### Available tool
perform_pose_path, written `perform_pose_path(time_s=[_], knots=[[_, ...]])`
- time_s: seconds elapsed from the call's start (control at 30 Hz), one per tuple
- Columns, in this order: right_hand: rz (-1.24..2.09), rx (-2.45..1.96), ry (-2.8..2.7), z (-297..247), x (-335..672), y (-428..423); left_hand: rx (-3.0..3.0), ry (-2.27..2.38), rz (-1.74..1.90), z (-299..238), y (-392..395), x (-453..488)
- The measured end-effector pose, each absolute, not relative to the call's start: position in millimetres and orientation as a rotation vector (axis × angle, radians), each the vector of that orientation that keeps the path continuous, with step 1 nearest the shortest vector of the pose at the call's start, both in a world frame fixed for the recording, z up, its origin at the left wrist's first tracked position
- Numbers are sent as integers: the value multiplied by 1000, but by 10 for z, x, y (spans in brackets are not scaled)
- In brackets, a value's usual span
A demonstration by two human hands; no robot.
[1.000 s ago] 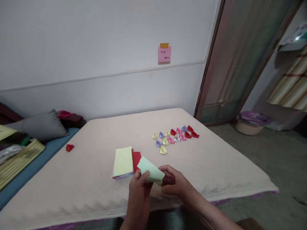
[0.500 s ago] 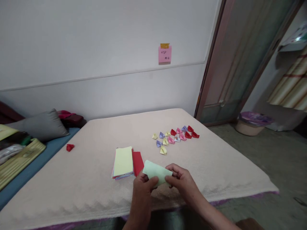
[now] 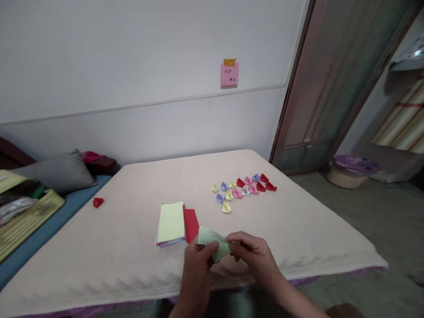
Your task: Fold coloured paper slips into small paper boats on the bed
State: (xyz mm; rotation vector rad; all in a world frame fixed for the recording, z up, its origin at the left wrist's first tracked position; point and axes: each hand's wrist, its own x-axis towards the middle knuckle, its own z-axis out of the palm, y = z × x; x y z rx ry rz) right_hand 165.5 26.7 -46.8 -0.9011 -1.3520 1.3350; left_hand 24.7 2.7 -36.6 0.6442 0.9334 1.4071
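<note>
A pale green sheet of paper (image 3: 212,238) is held above the near edge of the covered table, pinched between both hands. My left hand (image 3: 198,260) grips its left side, thumb lying on top. At the paper's right end, my right hand (image 3: 248,247) has its fingertips closed on a corner, and the sheet looks bent there. Just beyond the left hand lies a stack of coloured paper (image 3: 171,222), light yellow on top. Red paper (image 3: 191,224) sticks out from the stack's right side.
Several small folded paper pieces (image 3: 237,193) in red, pink, purple, yellow and white sit right of centre. A red folded piece (image 3: 98,202) lies far left. A grey pillow (image 3: 73,170) is at the left, a lined bin (image 3: 351,172) on the floor at right.
The green paper was a flat rectangle; now its right end is bent into a narrower shape. My right hand has shifted its grip to that corner. The left hand stays in place.
</note>
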Motion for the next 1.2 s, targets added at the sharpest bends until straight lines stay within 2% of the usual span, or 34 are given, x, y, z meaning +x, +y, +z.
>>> perform_pose_path(time_s=[0.33, 0.83, 1.0, 1.2], knots=[[1080, -776, -1665, -424, 1754, 292, 602, 983, 1397, -267, 22, 207], [1382, -945, -1379, -315, 1765, 307, 589, 1065, 1477, -285, 73, 40], [1217, -842, -1528, -321, 1787, 314, 456, 897, 1464, -268, 56, 134], [1044, -809, -1759, -311, 1791, 289, 543, 900, 1386, -339, -2, 247]])
